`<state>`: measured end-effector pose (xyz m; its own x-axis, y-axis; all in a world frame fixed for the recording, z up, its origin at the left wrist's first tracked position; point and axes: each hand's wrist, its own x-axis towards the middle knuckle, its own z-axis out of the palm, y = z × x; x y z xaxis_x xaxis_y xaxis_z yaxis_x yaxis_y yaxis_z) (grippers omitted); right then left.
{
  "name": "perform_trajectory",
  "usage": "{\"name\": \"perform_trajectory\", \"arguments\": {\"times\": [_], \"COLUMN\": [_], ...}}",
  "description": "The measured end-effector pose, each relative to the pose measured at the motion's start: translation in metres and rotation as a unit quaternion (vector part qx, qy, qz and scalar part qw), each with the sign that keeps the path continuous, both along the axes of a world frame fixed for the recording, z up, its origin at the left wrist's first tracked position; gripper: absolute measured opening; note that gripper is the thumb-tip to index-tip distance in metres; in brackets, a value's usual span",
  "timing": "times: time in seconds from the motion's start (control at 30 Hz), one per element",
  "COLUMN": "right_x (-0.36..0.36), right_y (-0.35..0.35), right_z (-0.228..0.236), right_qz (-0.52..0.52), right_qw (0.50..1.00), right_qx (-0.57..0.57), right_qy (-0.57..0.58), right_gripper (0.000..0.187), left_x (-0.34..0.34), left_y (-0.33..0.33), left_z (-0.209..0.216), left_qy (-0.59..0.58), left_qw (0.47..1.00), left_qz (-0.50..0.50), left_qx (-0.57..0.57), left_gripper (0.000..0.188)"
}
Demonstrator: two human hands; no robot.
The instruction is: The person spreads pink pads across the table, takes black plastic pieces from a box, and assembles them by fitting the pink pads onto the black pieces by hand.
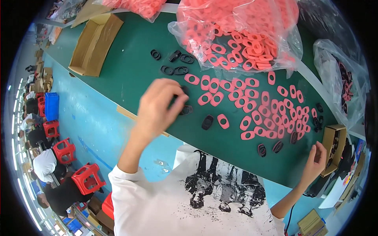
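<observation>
Over the left half of the green table, my left hand [159, 103] has its fingers bent and thumb drawn in. A black oval part [185, 90] shows at its fingertips, mostly covered by them. Another black part [186, 110] lies just below that hand. To its right are a black oval part [207, 122] and a pink oval ring [223, 121]. My right hand [315, 162] is at the table's right edge, beside a small cardboard box [336, 137]. Its fingers are curled toward the thumb; whatever may be between them is hidden.
Many pink oval rings [251, 93] spread across the table's middle and right. Behind them a clear plastic bag [236, 23] spills more. Several black parts [167, 70] lie beyond my left hand. An open cardboard box [92, 47] sits far left. Red stools [86, 179] and seated people are farther left.
</observation>
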<state>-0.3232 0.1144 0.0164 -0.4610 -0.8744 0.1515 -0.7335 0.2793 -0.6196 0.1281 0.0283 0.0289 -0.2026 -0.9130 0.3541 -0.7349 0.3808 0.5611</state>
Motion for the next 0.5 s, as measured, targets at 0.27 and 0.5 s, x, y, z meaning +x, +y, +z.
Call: {"name": "perform_trajectory", "arguments": {"times": [0.27, 0.5], "right_x": [-0.022, -0.023], "right_y": [-0.018, -0.029], "right_z": [-0.01, -0.008], "right_qz": [0.035, 0.065], "right_qw": [0.999, 0.998], "right_qx": [-0.001, -0.005], "right_qy": [-0.001, -0.002], "right_gripper": [0.021, 0.019], "left_x": [-0.016, -0.021], "left_y": [0.002, 0.005], "left_z": [0.008, 0.019], "left_qy": [-0.023, -0.077], "left_qw": [0.997, 0.994], "left_qz": [-0.07, -0.076], "left_qx": [0.025, 0.033], "left_gripper": [0.02, 0.022]}}
